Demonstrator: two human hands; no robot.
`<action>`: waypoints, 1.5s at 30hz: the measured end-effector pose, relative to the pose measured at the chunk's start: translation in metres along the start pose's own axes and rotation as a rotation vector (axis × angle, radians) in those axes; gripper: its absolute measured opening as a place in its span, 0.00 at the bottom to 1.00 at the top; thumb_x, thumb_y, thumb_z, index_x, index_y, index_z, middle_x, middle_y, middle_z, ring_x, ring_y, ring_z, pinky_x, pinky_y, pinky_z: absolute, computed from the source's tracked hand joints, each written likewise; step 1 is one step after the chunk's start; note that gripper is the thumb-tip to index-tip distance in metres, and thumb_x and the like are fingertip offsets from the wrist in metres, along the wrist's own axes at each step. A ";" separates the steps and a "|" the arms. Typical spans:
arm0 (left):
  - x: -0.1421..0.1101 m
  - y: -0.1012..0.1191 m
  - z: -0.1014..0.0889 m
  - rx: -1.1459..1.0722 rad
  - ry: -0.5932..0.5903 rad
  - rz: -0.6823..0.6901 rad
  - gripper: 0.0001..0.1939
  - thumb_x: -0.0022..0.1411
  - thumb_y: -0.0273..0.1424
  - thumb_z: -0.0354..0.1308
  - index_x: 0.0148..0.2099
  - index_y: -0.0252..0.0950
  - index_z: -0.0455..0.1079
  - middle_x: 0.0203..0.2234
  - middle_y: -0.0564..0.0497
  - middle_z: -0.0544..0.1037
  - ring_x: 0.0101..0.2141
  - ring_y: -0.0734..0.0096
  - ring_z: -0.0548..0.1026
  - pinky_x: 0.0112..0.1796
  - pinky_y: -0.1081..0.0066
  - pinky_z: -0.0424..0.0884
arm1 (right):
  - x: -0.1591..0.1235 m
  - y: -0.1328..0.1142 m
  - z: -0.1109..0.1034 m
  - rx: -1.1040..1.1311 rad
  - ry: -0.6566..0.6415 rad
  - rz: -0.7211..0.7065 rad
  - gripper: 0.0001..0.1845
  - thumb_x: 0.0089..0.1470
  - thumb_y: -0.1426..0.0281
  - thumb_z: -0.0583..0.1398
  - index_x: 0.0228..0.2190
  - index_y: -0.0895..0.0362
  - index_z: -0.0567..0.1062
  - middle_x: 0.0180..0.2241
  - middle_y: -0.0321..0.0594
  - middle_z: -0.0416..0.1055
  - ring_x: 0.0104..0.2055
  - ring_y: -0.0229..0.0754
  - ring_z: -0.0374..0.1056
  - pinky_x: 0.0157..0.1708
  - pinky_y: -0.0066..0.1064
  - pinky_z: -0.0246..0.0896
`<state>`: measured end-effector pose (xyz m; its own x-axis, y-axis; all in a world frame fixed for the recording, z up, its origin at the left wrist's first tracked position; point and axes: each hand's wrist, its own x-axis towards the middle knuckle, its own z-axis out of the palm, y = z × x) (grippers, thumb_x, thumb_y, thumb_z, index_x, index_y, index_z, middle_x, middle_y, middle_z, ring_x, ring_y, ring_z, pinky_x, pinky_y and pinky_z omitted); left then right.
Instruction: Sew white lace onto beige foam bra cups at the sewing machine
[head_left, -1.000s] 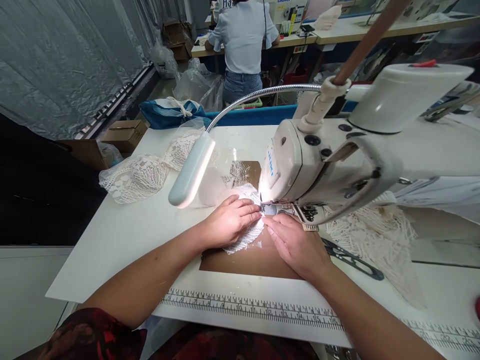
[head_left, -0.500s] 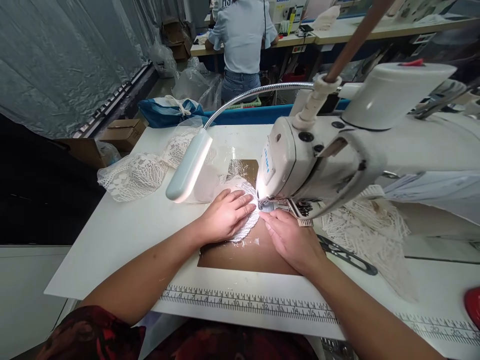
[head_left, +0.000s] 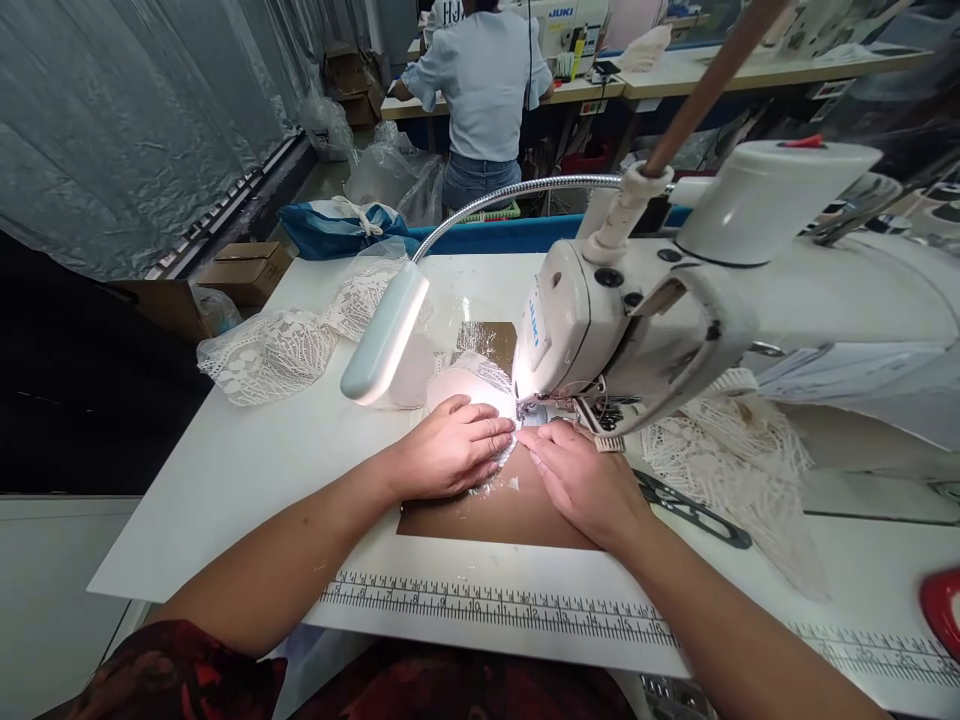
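Note:
A white lace-covered cup piece [head_left: 469, 378] lies under the needle end of a white sewing machine [head_left: 559, 310]. Flat on its near side rests my left hand [head_left: 457, 445], palm down, fingers stretched toward the needle and pressing the fabric. My right hand [head_left: 585, 475] sits just right of the needle, its fingers closed together and the fingertips at the edge of the piece. The grip between thumb and forefinger is partly hidden. Beneath both hands is a brown plate [head_left: 480, 525] on the white table. A lit lamp [head_left: 386, 330] on a bendable neck hangs over the left side.
More lace pieces [head_left: 270, 355] lie at the table's left, and a cream lace heap [head_left: 727, 450] at the right. A dark slotted metal strip [head_left: 694, 510] is beside my right wrist. A printed ruler [head_left: 495, 605] runs along the front edge. A co-worker [head_left: 487, 95] sits beyond, facing away.
My left hand has slid slightly down and its fingers sit nearer the needle. The lace piece has turned, showing more of its plain inner face. My right hand has barely moved.

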<state>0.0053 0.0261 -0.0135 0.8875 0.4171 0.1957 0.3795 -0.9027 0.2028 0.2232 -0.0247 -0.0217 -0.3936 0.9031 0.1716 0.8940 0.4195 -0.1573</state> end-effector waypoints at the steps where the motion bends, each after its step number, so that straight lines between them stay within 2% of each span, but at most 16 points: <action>1: 0.000 0.000 0.000 0.002 -0.004 -0.007 0.19 0.68 0.32 0.46 0.58 0.32 0.65 0.55 0.43 0.71 0.54 0.58 0.65 0.53 0.57 0.60 | 0.001 -0.001 -0.001 -0.008 -0.001 -0.004 0.20 0.57 0.74 0.51 0.47 0.51 0.75 0.35 0.41 0.75 0.37 0.42 0.68 0.29 0.29 0.57; 9: 0.009 0.007 -0.002 0.027 -0.019 -0.083 0.19 0.67 0.32 0.46 0.56 0.31 0.67 0.55 0.43 0.70 0.52 0.57 0.66 0.50 0.58 0.61 | 0.003 -0.007 -0.002 -0.015 -0.018 0.069 0.19 0.58 0.74 0.51 0.46 0.52 0.76 0.34 0.41 0.75 0.36 0.42 0.69 0.28 0.30 0.54; 15: 0.011 0.005 0.001 0.047 -0.002 -0.121 0.23 0.66 0.37 0.48 0.57 0.29 0.67 0.56 0.42 0.69 0.52 0.54 0.66 0.49 0.56 0.62 | 0.003 -0.010 -0.004 -0.042 -0.044 0.110 0.18 0.58 0.72 0.51 0.46 0.50 0.75 0.34 0.40 0.75 0.34 0.42 0.69 0.25 0.31 0.51; 19: 0.012 0.004 0.001 0.042 0.004 -0.144 0.26 0.65 0.41 0.49 0.58 0.29 0.65 0.57 0.41 0.68 0.52 0.52 0.65 0.50 0.55 0.62 | 0.002 -0.008 -0.003 -0.027 -0.044 0.115 0.18 0.58 0.72 0.51 0.46 0.50 0.75 0.34 0.41 0.75 0.35 0.43 0.69 0.27 0.31 0.53; 24: 0.011 0.003 0.003 0.025 0.022 -0.153 0.27 0.64 0.43 0.50 0.58 0.30 0.65 0.56 0.39 0.68 0.53 0.50 0.65 0.50 0.54 0.61 | -0.005 0.001 0.002 0.064 0.003 0.037 0.19 0.58 0.72 0.50 0.48 0.54 0.74 0.36 0.42 0.75 0.37 0.43 0.69 0.32 0.31 0.59; 29: 0.001 -0.002 0.002 -0.045 0.063 -0.094 0.22 0.66 0.40 0.49 0.54 0.31 0.69 0.54 0.40 0.70 0.51 0.54 0.67 0.51 0.55 0.62 | -0.010 0.005 0.000 0.121 0.043 -0.075 0.18 0.60 0.72 0.50 0.45 0.56 0.76 0.37 0.43 0.75 0.38 0.42 0.68 0.35 0.31 0.59; 33: -0.005 -0.004 -0.001 -0.113 0.093 -0.048 0.19 0.66 0.37 0.49 0.52 0.32 0.70 0.51 0.42 0.73 0.49 0.57 0.69 0.50 0.58 0.63 | -0.011 0.004 -0.002 0.153 0.029 -0.142 0.17 0.60 0.74 0.50 0.44 0.58 0.76 0.35 0.42 0.75 0.38 0.42 0.68 0.36 0.31 0.59; 38: -0.005 -0.001 -0.003 -0.133 0.081 -0.029 0.16 0.66 0.37 0.49 0.49 0.34 0.71 0.43 0.43 0.75 0.43 0.61 0.70 0.46 0.61 0.64 | -0.013 0.003 -0.001 0.162 0.050 -0.160 0.17 0.57 0.76 0.51 0.43 0.58 0.76 0.36 0.42 0.75 0.37 0.41 0.68 0.37 0.32 0.59; 43: -0.001 0.003 0.001 -0.061 0.053 -0.132 0.16 0.68 0.34 0.46 0.35 0.33 0.71 0.30 0.46 0.74 0.32 0.67 0.69 0.35 0.67 0.64 | -0.014 0.002 0.000 0.157 0.051 -0.170 0.16 0.60 0.73 0.51 0.42 0.56 0.77 0.34 0.41 0.75 0.35 0.40 0.68 0.35 0.31 0.59; 45: 0.000 0.004 0.002 -0.063 0.059 -0.156 0.17 0.68 0.33 0.45 0.33 0.33 0.70 0.28 0.47 0.73 0.31 0.68 0.67 0.33 0.68 0.63 | -0.013 0.001 0.000 0.160 0.056 -0.166 0.16 0.60 0.73 0.51 0.41 0.56 0.77 0.34 0.41 0.75 0.35 0.40 0.69 0.35 0.31 0.59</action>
<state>0.0073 0.0224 -0.0146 0.8016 0.5590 0.2123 0.4929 -0.8187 0.2946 0.2299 -0.0362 -0.0239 -0.5159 0.8161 0.2605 0.7712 0.5748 -0.2735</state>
